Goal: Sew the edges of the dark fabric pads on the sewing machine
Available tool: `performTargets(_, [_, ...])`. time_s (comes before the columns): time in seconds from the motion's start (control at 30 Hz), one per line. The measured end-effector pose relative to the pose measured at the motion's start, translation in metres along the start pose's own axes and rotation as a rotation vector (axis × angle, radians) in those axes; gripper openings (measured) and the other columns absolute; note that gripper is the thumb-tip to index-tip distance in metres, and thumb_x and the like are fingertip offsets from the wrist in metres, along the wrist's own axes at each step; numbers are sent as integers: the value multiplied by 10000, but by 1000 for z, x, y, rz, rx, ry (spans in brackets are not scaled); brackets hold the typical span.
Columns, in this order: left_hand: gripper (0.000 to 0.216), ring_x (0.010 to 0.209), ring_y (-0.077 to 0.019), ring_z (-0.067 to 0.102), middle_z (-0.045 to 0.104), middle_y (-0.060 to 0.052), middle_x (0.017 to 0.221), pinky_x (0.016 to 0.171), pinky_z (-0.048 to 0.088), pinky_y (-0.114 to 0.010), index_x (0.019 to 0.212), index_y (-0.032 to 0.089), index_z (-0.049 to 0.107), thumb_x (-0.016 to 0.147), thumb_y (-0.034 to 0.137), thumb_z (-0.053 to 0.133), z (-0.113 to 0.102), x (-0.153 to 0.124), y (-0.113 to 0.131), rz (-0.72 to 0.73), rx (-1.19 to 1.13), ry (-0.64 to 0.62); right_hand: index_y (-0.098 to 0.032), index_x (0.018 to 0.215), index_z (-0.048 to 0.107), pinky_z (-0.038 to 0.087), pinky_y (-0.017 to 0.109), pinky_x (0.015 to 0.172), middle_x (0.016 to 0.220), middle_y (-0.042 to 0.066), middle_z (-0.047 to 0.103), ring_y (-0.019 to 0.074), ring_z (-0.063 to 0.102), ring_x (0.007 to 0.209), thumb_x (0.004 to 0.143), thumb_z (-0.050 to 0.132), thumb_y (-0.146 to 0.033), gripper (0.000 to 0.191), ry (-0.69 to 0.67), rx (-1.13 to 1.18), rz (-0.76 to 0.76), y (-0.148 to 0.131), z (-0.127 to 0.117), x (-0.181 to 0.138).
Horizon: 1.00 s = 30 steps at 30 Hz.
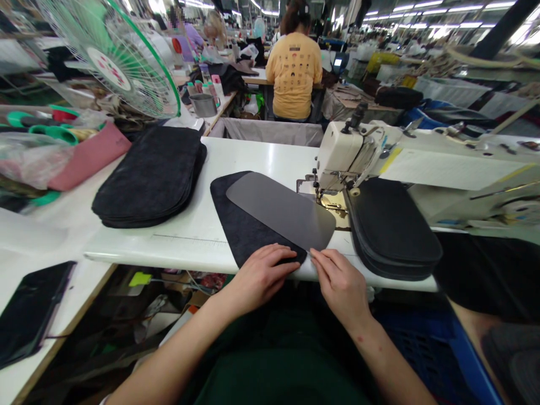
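A black, soft-looking panel with rounded corners [248, 230] lies slantwise on the white sewing table, partly covered by a smooth grey panel [282, 208]. My left hand [268, 270] rests on the near end of the black panel, fingers stretched out over it. Close beside it, my right hand [340, 281] pinches the near edge of the grey panel between thumb and fingers; the exact grip is partly hidden. Just beyond the grey panel's right side stands the sewing machine head [341, 157], its needle area above a metal plate [335, 205].
A stack of black panels [147, 174] sits left, another dark stack [392, 230] right of the needle. A green fan [113, 67] stands back left, a phone-like black device [36, 312] lies front left. A person in a yellow shirt [294, 73] sits ahead. A blue crate [430, 349] is below right.
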State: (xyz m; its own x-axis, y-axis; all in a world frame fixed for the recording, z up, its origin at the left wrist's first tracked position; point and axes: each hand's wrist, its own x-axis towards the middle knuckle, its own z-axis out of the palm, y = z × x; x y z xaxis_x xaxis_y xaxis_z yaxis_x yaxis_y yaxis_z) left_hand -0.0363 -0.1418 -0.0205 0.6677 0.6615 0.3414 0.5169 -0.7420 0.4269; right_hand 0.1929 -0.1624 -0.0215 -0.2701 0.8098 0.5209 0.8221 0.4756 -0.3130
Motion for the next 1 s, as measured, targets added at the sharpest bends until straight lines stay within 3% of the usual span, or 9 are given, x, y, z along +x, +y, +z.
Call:
performTargets(0.6, [342,1293,-231,559,637,-88,1348,1129,440,-471,1267,220,628,946,142,542,0,1,0,5,-30,13,-169,1154,688,494,308,723,939,78,677,200,648,853,1023,471,-252,267,-102,-43,25,-8,-11,2])
performTargets(0.9, [368,1309,-234,558,632,-90,1368,1147,424,-483,1281,218,618,927,132,562,2,0,-3,6,-37,6,-173,1249,654,540,332,789,1010,96,683,214,675,911,1027,481,-233,288,-12,79,45,-9,5,-5])
performTargets(1.0, [341,1303,-232,562,637,-92,1363,1147,426,-471,1266,203,622,938,135,557,1,1,-1,7,-39,11,-188,1229,669,551,324,806,1012,91,690,199,682,916,1030,470,-206,282,86,160,78,-10,9,-6])
